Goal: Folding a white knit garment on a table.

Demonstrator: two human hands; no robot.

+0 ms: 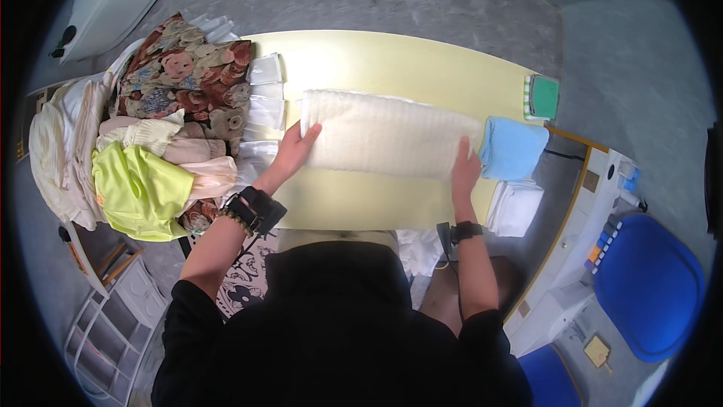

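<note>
A cream towel, folded into a long rectangle with fine ribs, is stretched between my two hands over the pale yellow table. My left hand grips its left end, thumb on top and fingers underneath. At the other end, my right hand holds the lower right corner with the thumb on the upper face. Just right of that hand lie a folded light blue towel and, nearer me, folded white cloths. Whether the cream towel touches the tabletop is hard to tell.
Heaped clothes cover the table's left end: a patterned brown garment, a lime green one and pale ones. Green folded cloths sit at the far right edge. A blue chair and a white cabinet stand right.
</note>
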